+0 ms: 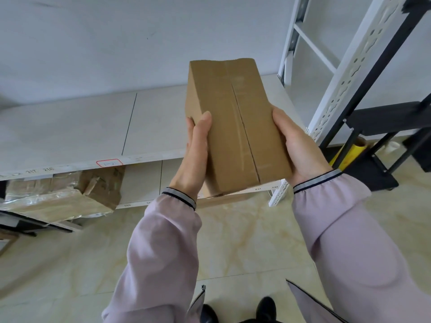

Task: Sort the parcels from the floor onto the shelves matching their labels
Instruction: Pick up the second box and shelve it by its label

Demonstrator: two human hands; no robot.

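A long brown cardboard parcel (233, 122) with a taped seam is held in the air in front of a white shelf (81, 127). My left hand (194, 155) grips its left side with the thumb on top. On the parcel's right edge my right hand (298, 145) holds it. No label shows on the visible faces. The shelf's front edge carries a red-framed tag (109, 163) reading "1-2" and small printed numbers.
On the lower shelf at left sits a crumpled, tape-wrapped cardboard box (63, 192). A white perforated shelf post (349, 66) and a black metal frame (382, 127) stand at right, with a yellow roll (349, 155) behind. The floor is beige marble tile (245, 248); my shoes (238, 311) show below.
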